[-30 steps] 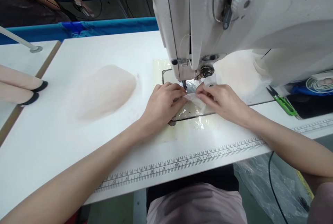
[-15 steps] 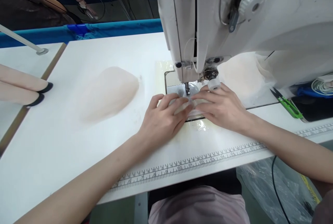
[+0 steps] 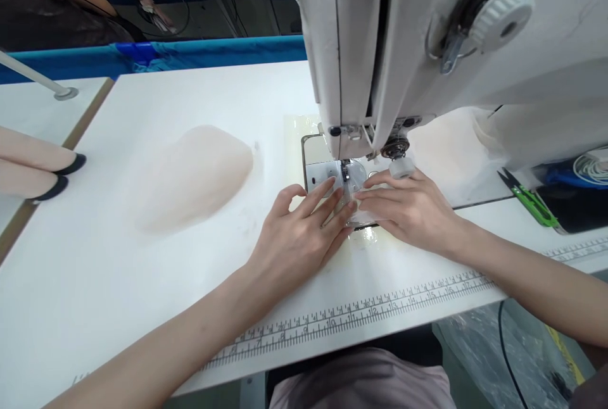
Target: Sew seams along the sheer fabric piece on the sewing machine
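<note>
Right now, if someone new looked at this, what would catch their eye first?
Probably the large white sewing machine, filling the upper right of the view. Next, the left hand and right hand, close together just in front of its presser foot, over sheer fabric. Then the green-handled snips, bright at the far right of the tabletop.

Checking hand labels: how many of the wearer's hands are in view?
2: left hand left of the presser foot, right hand to its right.
</note>
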Action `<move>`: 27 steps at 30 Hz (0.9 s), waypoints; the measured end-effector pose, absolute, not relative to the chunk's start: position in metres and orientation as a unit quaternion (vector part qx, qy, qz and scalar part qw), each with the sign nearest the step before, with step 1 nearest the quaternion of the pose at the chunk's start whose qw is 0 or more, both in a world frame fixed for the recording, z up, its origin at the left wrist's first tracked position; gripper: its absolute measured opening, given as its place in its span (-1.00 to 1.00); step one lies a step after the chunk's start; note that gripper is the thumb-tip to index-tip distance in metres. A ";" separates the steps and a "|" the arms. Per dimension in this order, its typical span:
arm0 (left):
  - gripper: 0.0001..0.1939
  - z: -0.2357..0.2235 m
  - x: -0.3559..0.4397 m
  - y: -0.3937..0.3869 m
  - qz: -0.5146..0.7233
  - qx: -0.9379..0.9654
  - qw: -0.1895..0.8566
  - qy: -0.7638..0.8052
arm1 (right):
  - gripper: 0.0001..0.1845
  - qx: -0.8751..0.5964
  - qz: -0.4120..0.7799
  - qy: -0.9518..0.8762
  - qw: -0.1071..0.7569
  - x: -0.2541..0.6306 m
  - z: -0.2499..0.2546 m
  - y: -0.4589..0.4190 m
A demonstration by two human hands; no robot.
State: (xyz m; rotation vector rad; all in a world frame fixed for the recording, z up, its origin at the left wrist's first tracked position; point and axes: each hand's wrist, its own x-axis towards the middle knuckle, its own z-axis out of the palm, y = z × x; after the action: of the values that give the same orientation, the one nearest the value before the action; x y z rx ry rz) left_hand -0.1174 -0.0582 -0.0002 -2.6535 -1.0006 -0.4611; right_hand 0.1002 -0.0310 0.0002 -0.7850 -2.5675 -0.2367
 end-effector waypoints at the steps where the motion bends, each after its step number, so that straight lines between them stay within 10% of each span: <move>1: -0.71 -0.001 -0.118 -0.057 -0.159 -0.915 0.139 -0.345 | -0.73 -0.284 -0.087 -0.928 0.224 0.100 -0.001 -0.030; 27: -0.72 -0.006 -0.120 -0.047 -0.188 -0.901 0.194 -0.340 | -0.74 -0.305 -0.152 -0.916 0.210 0.099 -0.011 -0.024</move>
State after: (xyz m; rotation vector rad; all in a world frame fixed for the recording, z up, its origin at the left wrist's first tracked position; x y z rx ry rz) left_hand -0.1197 -0.0468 -0.0057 -2.5263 -0.9532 -0.5285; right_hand 0.0991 -0.0237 -0.0107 -0.8485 -2.5471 -0.4228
